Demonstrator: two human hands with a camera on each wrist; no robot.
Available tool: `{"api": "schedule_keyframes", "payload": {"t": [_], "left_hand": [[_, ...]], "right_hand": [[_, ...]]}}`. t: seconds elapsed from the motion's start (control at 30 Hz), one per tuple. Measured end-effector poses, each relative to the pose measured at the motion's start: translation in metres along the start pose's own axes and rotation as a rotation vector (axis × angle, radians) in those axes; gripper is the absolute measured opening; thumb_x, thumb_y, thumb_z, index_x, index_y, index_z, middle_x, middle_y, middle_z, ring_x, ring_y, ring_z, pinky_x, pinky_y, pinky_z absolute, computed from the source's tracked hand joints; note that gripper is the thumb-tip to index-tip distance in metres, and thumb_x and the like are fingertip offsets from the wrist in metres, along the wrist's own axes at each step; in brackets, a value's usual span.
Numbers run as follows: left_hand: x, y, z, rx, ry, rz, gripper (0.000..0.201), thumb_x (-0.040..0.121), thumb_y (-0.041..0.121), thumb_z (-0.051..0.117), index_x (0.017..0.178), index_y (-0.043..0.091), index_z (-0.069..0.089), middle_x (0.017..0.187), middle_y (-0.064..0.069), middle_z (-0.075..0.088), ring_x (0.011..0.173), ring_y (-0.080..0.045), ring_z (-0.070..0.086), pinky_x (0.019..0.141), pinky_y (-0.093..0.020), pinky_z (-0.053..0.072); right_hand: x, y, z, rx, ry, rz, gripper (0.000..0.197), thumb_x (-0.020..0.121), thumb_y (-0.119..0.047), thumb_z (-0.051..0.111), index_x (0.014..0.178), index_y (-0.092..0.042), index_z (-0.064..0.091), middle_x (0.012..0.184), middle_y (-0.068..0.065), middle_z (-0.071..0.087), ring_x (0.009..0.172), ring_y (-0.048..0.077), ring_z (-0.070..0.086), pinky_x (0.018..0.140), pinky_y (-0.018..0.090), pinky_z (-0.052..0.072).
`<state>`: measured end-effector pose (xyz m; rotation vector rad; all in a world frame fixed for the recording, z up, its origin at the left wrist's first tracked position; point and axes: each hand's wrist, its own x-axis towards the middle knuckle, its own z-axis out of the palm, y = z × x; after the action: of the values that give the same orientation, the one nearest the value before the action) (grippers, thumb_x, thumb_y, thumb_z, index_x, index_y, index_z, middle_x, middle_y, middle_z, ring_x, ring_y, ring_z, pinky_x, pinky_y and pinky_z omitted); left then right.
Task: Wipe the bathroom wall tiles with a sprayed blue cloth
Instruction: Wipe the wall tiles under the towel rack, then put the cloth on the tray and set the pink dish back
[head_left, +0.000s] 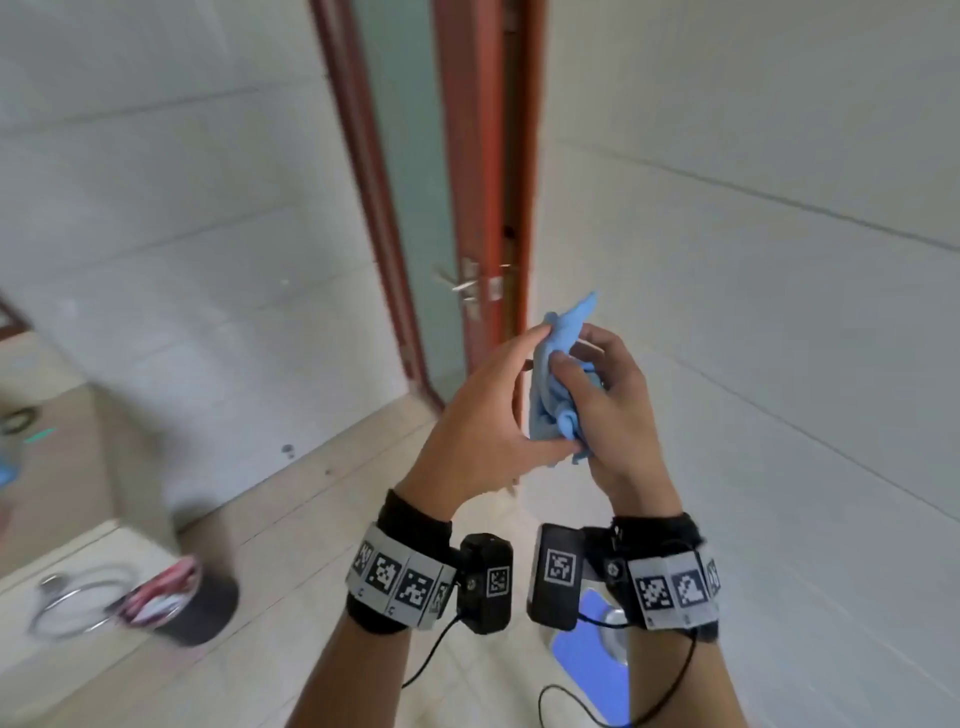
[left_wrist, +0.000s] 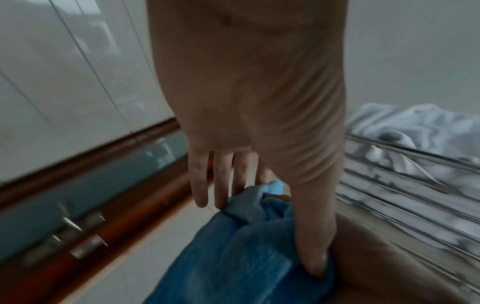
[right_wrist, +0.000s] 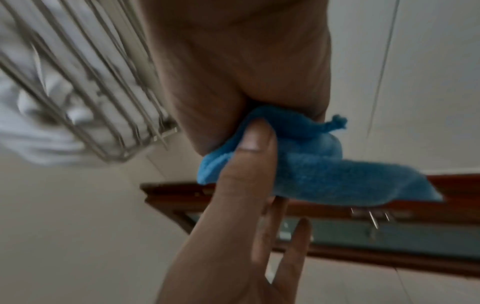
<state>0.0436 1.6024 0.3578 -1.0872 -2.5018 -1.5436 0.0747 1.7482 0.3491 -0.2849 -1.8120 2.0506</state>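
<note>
A crumpled blue cloth (head_left: 555, 379) is held upright between both hands at chest height, in front of the door edge. My left hand (head_left: 493, 410) pinches it: the thumb (left_wrist: 311, 246) presses into the cloth (left_wrist: 241, 257) while the straight fingers (left_wrist: 200, 185) lie along its far side. My right hand (head_left: 608, 410) grips the cloth from the right, thumb across it and fingers curled behind. In the right wrist view the cloth (right_wrist: 311, 164) is squeezed against my right palm (right_wrist: 233, 61). White wall tiles (head_left: 753, 270) rise close on the right, more tiles (head_left: 156, 208) on the left.
A red-brown door frame with frosted glass and a metal handle (head_left: 465, 286) stands straight ahead. A black bin (head_left: 197, 608) sits low on the left beside a white ledge (head_left: 31, 675). A wire rack holding white fabric (left_wrist: 415, 164) hangs close by. A blue and white fixture (head_left: 592, 660) is on the floor.
</note>
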Motion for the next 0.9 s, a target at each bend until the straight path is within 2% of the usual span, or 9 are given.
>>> {"api": "schedule_keyframes", "payload": {"t": [0.07,0.17,0.3,0.4,0.5,0.57,0.67,0.73,0.9], "left_hand": [[-0.027,-0.03,-0.05,0.091,0.122,-0.068,0.094,0.071,0.035,0.091,0.152,0.031,0.042,0.148,0.022,0.053,0.118,0.002,0.059,0.095,-0.028,0.054],[-0.07,-0.067,-0.118,0.178,0.262,-0.161,0.083,0.067,0.048,0.086,0.139,0.032,0.049,0.134,0.021,0.06,0.11,-0.006,0.064,0.087,-0.034,0.057],[-0.128,-0.099,-0.194,0.183,0.504,-0.232,0.063,0.069,0.026,0.095,0.117,0.027,0.055,0.107,0.021,0.068,0.094,-0.012,0.069,0.082,-0.026,0.057],[-0.167,-0.118,-0.24,0.21,0.728,-0.306,0.053,0.072,0.015,0.093,0.109,0.016,0.056,0.099,0.016,0.069,0.089,-0.012,0.07,0.08,-0.017,0.053],[-0.201,-0.138,-0.288,0.314,0.911,-0.385,0.056,0.071,0.013,0.093,0.114,0.012,0.056,0.104,0.013,0.069,0.09,-0.01,0.07,0.082,-0.023,0.058],[-0.222,-0.152,-0.323,0.411,1.0,-0.439,0.057,0.071,0.016,0.093,0.114,0.016,0.055,0.103,0.009,0.069,0.089,-0.011,0.07,0.08,-0.028,0.059],[-0.25,-0.171,-0.368,0.532,1.059,-0.56,0.057,0.07,0.02,0.091,0.111,0.022,0.052,0.101,0.001,0.069,0.087,-0.013,0.07,0.077,-0.025,0.059],[-0.266,-0.184,-0.39,0.549,1.066,-0.639,0.054,0.071,0.015,0.091,0.11,0.018,0.054,0.099,0.004,0.07,0.084,-0.007,0.07,0.073,-0.022,0.057],[-0.293,-0.225,-0.423,0.519,1.064,-0.732,0.059,0.072,0.016,0.092,0.114,0.03,0.053,0.104,0.018,0.07,0.089,-0.005,0.07,0.078,-0.025,0.059]], "right_hand": [[-0.005,0.017,0.063,0.051,-0.135,0.07,0.027,0.103,-0.021,0.066,0.129,-0.019,0.062,0.118,0.012,0.072,0.097,0.033,0.074,0.062,0.027,0.058],[-0.016,0.031,0.148,0.176,-0.335,0.2,0.041,0.1,-0.033,0.07,0.134,-0.014,0.057,0.123,0.019,0.07,0.104,0.036,0.073,0.079,0.04,0.061],[-0.022,0.039,0.241,0.236,-0.566,0.299,0.037,0.105,-0.031,0.059,0.139,-0.017,0.055,0.122,0.008,0.075,0.111,0.032,0.073,0.083,0.043,0.062],[-0.028,0.048,0.307,0.269,-0.733,0.375,0.035,0.106,-0.026,0.058,0.141,-0.025,0.057,0.129,0.004,0.072,0.119,0.032,0.069,0.097,0.048,0.056],[-0.033,0.074,0.37,0.085,-0.862,0.399,0.038,0.103,-0.041,0.063,0.14,-0.044,0.058,0.143,-0.011,0.061,0.135,0.019,0.056,0.109,0.049,0.047],[-0.032,0.094,0.412,-0.177,-0.879,0.358,0.048,0.1,-0.05,0.064,0.146,-0.043,0.052,0.156,-0.01,0.047,0.142,0.016,0.046,0.116,0.05,0.042],[-0.031,0.115,0.474,-0.302,-0.985,0.394,0.058,0.099,-0.058,0.061,0.151,-0.038,0.046,0.154,-0.004,0.047,0.13,0.017,0.054,0.109,0.05,0.049],[-0.033,0.12,0.516,-0.185,-1.182,0.555,0.054,0.097,-0.061,0.062,0.146,-0.04,0.051,0.143,-0.001,0.057,0.118,0.02,0.064,0.096,0.051,0.058],[-0.052,0.148,0.613,0.026,-1.528,0.929,0.065,0.084,-0.075,0.065,0.125,-0.026,0.073,0.121,0.015,0.075,0.109,0.037,0.073,0.094,0.06,0.058]]}}
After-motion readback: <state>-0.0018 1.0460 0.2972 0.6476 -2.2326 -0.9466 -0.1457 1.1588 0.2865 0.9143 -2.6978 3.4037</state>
